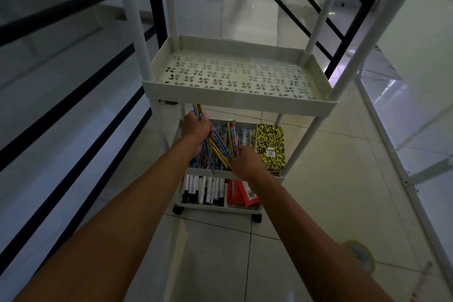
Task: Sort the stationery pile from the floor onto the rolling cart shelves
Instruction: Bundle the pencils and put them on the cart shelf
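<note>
Both hands in the cart's middle shelf [221, 123]: left hand [197, 127] grips a pencil bundle [199, 112], right hand [246, 163] curls around more pencils [224, 141]. Yellow-black notebooks [270, 146] stacked just beside.

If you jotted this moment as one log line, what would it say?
left hand: grips pencil bundle | right hand: on pencils, middle shelf | notebooks beside | markers bottom shelf | top shelf bare

The scene is dim and bluish. Daylight glares off the glossy floor tiles [257, 14] beyond the cart [235, 105], whose lower shelves sit in shadow. Wide-angle distortion bends the railing bars [61, 110] left of the cart; the edges blur softly.
</note>
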